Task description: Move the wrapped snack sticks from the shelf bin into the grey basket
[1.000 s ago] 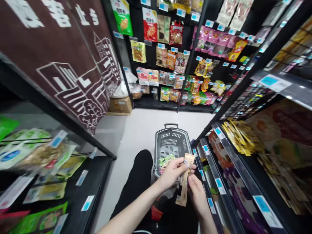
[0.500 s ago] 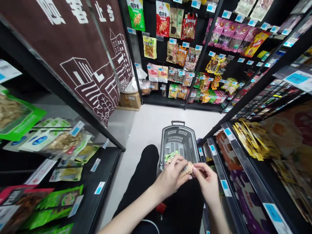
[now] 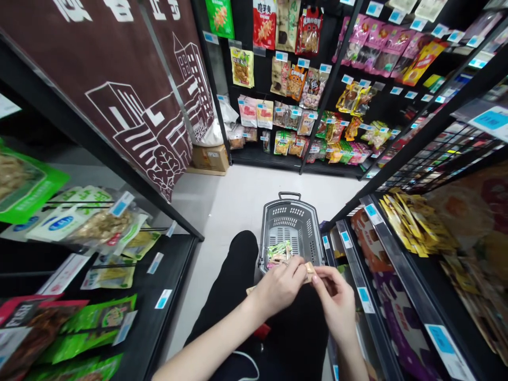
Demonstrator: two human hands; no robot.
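My left hand (image 3: 282, 283) is closed over a slim beige packet (image 3: 309, 269), back of the hand up. One end of the packet shows past its fingers on the right, and a beige tip pokes out near the wrist on the left. At the right end, my right hand (image 3: 336, 296) pinches the packet between thumb and fingers. Just beyond both hands stands a grey plastic basket (image 3: 291, 202) on the floor, its handle at the far side. Inside its near end lie green and pink packets (image 3: 280, 247), partly hidden by my left hand.
Black shelves with hanging snack bags (image 3: 264, 24) stand ahead. To the left are a shelf of green bags (image 3: 101, 317) and a brown curtain (image 3: 130, 106) with a cardboard box (image 3: 209, 157) by it. Yellow packets (image 3: 413, 222) fill a shelf on the right. My knee (image 3: 244, 246) is beside the basket.
My left hand has turned more palm-down over the packet, and a beige end now shows left of it. More of the basket's packets are visible. My right hand keeps its pinch.
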